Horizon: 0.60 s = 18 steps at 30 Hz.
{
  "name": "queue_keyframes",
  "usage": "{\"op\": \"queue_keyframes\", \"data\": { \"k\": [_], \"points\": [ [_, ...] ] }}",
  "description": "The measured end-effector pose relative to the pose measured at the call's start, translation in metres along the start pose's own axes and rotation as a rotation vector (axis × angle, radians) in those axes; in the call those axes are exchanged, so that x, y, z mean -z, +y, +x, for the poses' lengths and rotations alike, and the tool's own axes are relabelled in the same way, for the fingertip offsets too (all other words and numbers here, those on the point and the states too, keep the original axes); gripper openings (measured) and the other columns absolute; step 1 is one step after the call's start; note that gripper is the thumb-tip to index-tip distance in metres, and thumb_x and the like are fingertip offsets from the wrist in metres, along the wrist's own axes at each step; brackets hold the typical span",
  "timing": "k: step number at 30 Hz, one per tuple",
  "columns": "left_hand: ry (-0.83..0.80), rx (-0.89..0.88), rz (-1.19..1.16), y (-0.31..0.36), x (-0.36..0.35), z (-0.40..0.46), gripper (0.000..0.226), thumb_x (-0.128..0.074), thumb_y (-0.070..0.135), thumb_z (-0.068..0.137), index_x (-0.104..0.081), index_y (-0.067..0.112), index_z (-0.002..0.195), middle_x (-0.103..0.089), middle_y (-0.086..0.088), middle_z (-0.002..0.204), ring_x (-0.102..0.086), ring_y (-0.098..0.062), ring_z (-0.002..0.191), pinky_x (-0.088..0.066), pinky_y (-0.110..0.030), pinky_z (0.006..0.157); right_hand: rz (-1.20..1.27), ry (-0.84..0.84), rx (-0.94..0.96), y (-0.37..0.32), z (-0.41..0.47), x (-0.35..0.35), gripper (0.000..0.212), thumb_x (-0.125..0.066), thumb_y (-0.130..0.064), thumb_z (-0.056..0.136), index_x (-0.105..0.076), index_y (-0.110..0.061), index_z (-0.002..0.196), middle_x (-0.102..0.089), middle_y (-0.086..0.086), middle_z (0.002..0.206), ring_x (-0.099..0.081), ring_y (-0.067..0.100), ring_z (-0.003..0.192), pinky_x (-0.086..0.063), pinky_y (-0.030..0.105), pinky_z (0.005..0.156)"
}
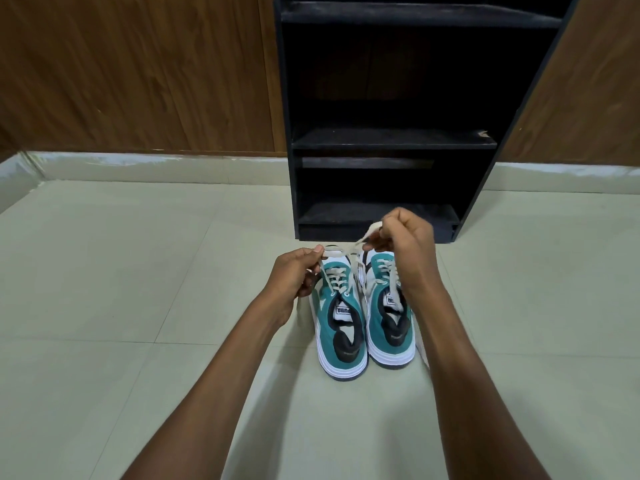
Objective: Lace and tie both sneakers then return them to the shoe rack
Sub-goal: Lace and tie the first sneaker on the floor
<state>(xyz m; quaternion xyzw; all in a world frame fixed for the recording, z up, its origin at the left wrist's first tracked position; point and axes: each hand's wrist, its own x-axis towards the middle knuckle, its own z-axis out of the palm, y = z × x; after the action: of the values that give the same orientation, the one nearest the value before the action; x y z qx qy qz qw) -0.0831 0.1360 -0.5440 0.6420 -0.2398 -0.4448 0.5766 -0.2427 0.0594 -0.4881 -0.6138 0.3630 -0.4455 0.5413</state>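
Note:
Two teal, white and black sneakers stand side by side on the floor, toes toward the rack: the left sneaker [341,327] and the right sneaker [389,323]. Both ends of the left sneaker's cream lace [346,252] are lifted above its toe. My left hand [296,275] pinches one end of that lace. My right hand [403,244] pinches the other end, raised higher, over the right sneaker's toe. The right sneaker's laces run through its eyelets; its upper part is partly hidden by my right wrist.
A black shoe rack [394,140] with several bare shelves stands just beyond the sneakers against a wood-panelled wall [138,74]. Pale floor tiles [138,271] spread to the left and right of the shoes.

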Motion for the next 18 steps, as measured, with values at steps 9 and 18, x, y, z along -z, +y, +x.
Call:
{"op": "queue_keyframes", "data": {
  "k": [9,18],
  "points": [
    [-0.072,-0.051,0.008,0.002,-0.007,-0.002,0.024,-0.068,0.032,0.093,-0.072,0.016,0.075,-0.053,0.008,0.058,-0.037,-0.007,0.048,-0.029,-0.02,0.047,-0.492,-0.196,-0.219,0.012,-0.005,-0.004,0.039,-0.086,-0.035,0.076,-0.068,-0.023,0.109,-0.071,-0.005,0.086,-0.072,0.017,0.059,-0.052,0.026,0.051],
    [0.08,-0.198,0.702,-0.036,0.058,0.014,0.024,-0.085,0.044,0.073,-0.078,0.021,0.072,-0.075,0.0,0.076,-0.064,-0.015,0.073,-0.044,-0.022,0.064,-1.021,-0.046,-0.149,0.026,0.002,0.015,0.019,-0.082,-0.032,0.078,-0.083,-0.021,0.093,-0.078,0.005,0.094,-0.067,0.026,0.082,-0.051,0.028,0.073]
  ]
}}
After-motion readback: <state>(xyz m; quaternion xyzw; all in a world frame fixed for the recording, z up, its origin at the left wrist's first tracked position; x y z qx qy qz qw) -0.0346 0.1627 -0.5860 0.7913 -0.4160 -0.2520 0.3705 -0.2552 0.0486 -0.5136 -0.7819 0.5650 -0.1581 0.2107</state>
